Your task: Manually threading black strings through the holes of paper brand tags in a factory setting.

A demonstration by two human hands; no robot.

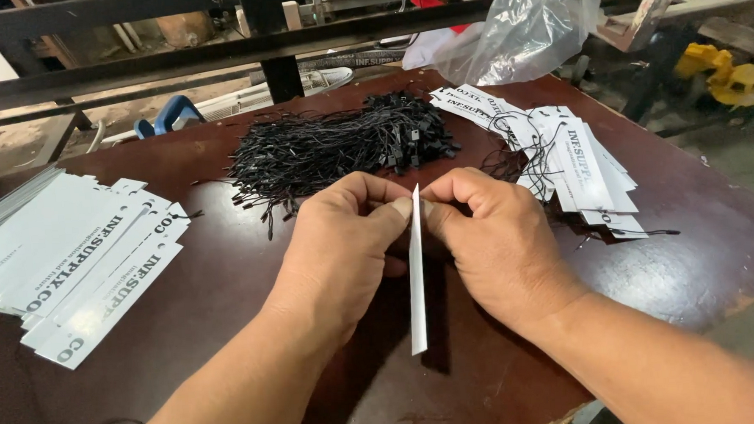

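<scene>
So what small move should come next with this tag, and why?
Probably the right hand reaches to the black strings: both hands pinch the white tag edge-on at its top, and no string shows in it, unlike the strung tags at right.

One white tag [416, 270] is held edge-on at centre; white printed tags are fanned at left [83, 267] and strung at right [578, 165]; a clear bag [530, 23] behind.

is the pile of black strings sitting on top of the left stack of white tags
No, the pile of black strings lies on the bare table, apart from the left stack of white tags.
</scene>
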